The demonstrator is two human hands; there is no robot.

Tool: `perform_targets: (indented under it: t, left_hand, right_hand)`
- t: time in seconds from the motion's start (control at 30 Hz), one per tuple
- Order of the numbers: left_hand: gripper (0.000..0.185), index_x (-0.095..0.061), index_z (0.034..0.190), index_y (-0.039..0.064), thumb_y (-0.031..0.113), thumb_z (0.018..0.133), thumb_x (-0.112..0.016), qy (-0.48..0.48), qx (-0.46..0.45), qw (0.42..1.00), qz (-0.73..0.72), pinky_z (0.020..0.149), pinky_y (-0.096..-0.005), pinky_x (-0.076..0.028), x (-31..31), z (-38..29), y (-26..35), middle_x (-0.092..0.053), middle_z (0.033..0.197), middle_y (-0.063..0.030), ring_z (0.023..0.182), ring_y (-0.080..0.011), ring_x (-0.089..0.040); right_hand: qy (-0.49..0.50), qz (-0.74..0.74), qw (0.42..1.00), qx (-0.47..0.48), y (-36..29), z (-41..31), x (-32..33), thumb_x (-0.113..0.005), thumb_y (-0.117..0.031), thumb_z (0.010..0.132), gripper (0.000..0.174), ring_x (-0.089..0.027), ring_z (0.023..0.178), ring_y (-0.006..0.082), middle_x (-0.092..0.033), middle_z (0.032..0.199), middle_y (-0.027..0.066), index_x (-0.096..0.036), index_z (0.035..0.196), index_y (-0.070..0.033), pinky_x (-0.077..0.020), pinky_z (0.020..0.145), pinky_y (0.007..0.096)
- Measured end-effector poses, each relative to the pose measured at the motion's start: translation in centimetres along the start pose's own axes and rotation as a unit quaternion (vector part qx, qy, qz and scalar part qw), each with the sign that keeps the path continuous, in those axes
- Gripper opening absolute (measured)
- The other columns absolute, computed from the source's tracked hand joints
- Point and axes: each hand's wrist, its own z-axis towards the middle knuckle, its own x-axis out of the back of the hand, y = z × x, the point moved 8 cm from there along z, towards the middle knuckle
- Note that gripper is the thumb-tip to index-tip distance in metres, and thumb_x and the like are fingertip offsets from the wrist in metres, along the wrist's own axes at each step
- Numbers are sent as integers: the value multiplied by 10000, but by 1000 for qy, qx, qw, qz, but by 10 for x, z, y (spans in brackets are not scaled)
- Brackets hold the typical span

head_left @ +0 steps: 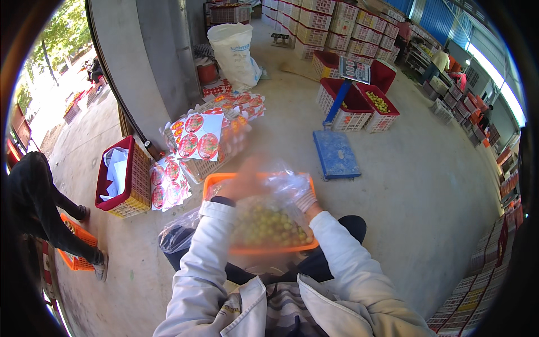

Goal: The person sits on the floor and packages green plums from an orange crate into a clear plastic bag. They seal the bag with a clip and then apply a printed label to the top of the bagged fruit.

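Between my knees stands an orange plastic crate (208, 185) of small round green-yellow fruit (269, 225). Clear plastic film (280, 175) lies bunched over the crate's far right part and veils some of the fruit. My right hand (306, 198), in a pale knit glove, grips this film at the crate's right side. Above the far left part of the crate is my left hand (248, 181), bare and badly blurred, so its fingers cannot be made out. More clear plastic (181, 231) drapes over my left knee.
Sheets of round red stickers (198, 137) lie on a crate ahead. A red-lined crate (126, 177) holds white sheets at left, near a person in dark clothes (38, 202). A blue platform scale (337, 153) stands ahead right, before fruit crates (379, 105). Stacked crates (313, 25) line the back.
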Motion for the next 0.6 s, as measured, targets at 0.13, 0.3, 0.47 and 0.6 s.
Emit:
perform_targets:
  t: [0.13, 0.3, 0.47, 0.6]
  left_hand:
    - [608, -635, 1309, 108, 320, 765, -803, -220, -1, 975, 34, 1009, -443, -493, -21, -31, -20, -670, 1230, -205, 1175, -349, -627]
    - [156, -721, 895, 77, 204, 852, -640, -99, -34, 951, 292, 689, -479, -559, -32, -13, -30, -728, 872, -142, 763, -382, -696]
    - [249, -679, 1012, 57, 215, 820, -677, -50, -66, 965, 249, 785, -464, -556, -13, -13, 5, -699, 991, -163, 990, -354, -669]
    - [1130, -320, 1521, 50, 388, 621, -915, 30, -1, 985, 172, 1058, -480, -443, 62, -66, -3, -492, 1416, -253, 1236, -397, -551]
  right_hand:
    - [-10, -45, 999, 24, -33, -20, -6, -597, -264, 985, 353, -666, 1031, 174, -700, 1146, 92, -668, 1265, -61, -515, 911, 314]
    - [-18, -82, 994, -76, 31, -2, -25, -567, -299, 1004, 340, -685, 1001, 200, -698, 1108, 93, -649, 1248, -77, -534, 866, 317]
    - [-50, -524, 849, 51, 46, 25, -68, -566, -258, 986, 327, -630, 1127, 248, -656, 1199, 111, -640, 1251, -80, -510, 941, 389]
    - [-38, -120, 992, 12, 33, 22, -65, -567, -215, 973, 332, -601, 1174, 247, -633, 1271, 117, -649, 1260, -70, -483, 1011, 387]
